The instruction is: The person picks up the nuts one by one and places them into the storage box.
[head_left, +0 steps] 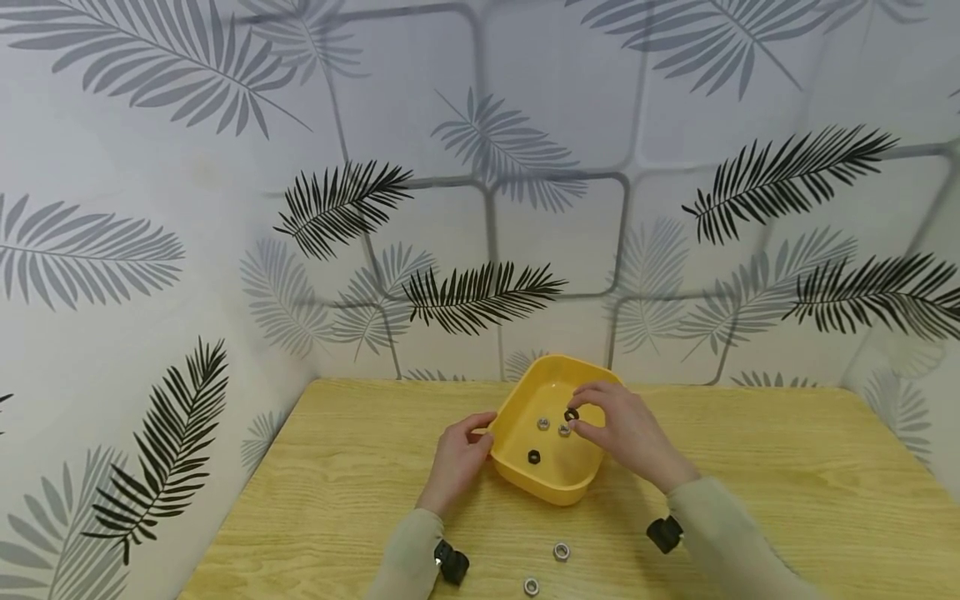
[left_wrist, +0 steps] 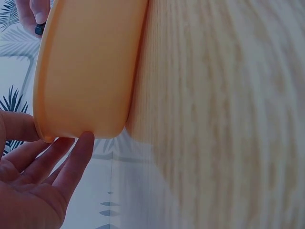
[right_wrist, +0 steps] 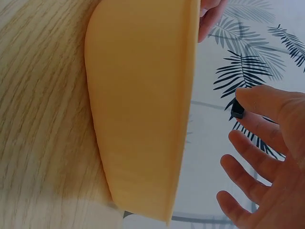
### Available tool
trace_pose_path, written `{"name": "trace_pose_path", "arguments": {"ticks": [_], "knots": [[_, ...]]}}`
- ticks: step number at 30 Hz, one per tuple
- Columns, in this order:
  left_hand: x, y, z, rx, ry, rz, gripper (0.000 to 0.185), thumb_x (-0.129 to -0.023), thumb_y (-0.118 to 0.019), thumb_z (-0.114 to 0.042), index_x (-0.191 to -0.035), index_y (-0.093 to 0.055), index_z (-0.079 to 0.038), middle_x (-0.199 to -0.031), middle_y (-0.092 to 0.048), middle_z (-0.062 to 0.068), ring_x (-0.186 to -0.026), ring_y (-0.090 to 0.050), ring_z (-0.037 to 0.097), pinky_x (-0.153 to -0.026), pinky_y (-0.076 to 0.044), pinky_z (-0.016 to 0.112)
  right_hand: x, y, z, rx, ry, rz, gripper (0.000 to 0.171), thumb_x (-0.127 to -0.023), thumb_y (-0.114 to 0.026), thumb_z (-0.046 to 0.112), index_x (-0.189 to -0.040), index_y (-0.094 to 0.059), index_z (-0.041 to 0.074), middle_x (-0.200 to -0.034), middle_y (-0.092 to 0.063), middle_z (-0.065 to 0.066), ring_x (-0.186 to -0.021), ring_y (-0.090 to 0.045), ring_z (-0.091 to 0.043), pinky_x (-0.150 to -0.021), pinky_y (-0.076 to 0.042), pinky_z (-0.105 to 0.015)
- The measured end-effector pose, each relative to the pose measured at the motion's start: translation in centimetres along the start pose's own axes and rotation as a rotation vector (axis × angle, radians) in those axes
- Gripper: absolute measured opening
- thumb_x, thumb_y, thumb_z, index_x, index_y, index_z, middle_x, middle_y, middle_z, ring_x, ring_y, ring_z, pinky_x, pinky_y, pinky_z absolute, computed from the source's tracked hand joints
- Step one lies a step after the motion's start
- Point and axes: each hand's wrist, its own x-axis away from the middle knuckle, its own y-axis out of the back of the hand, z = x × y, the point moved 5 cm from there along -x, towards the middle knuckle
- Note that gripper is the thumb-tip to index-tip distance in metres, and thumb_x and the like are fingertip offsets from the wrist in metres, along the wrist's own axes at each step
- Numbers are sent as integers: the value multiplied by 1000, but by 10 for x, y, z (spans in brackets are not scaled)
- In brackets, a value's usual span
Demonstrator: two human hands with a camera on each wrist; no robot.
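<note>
L hand [head_left: 459, 454] is bracing yellow tray [head_left: 517, 462] rim w/ relaxed fingers, steadying it; R hand [head_left: 626, 433] is pinching black nut [head_left: 572, 414] over tray interior.

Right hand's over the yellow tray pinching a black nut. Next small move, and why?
Probably open the pinch and drop it. The right hand holds the black nut above the yellow tray, where three nuts already lie, and the left hand touches the tray's rim, so it should not slide.
</note>
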Motion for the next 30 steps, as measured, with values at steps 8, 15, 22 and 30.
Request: {"name": "trace_pose_path", "arguments": {"ticks": [8,15,22,30], "knots": [[0,0,1,6,19,7,37,-95,-55,-10,-131,-63,-7,-125,-63,9,-99,-64,23,-78,-57,32,-5,-13,-5,-28,-47,51,22,-86,-76,24,-104,-73,14,-118,-64,-8,-113,-57,-32,-94,-42,-57],[-1,0,3,1,20,3,37,-95,-55,-10,-130,-64,-8,-125,-64,8,-97,-64,21,-78,-57,31,-13,-24,-8,-9,-34,86,20,-84,-78,23,-101,-73,13,-115,-66,-7,-110,-59,-30,-95,-46,-50],[-1,0,3,1,9,3,36,-95,-56,-9,-130,-64,-6,-124,-64,10,-97,-65,22,-77,-57,33,-17,-35,-12,7,-36,141,17,-85,-76,21,-100,-74,13,-113,-66,-6,-109,-58,-30,-96,-45,-50],[-2,0,2,-7,8,-2,37,-94,-56,-9,-129,-64,-6,-123,-64,9,-96,-64,20,-76,-57,32,-19,-45,-13,50,-32,192,16,-85,-76,24,-100,-75,16,-114,-66,-4,-105,-57,-30,-91,-44,-51]]}}
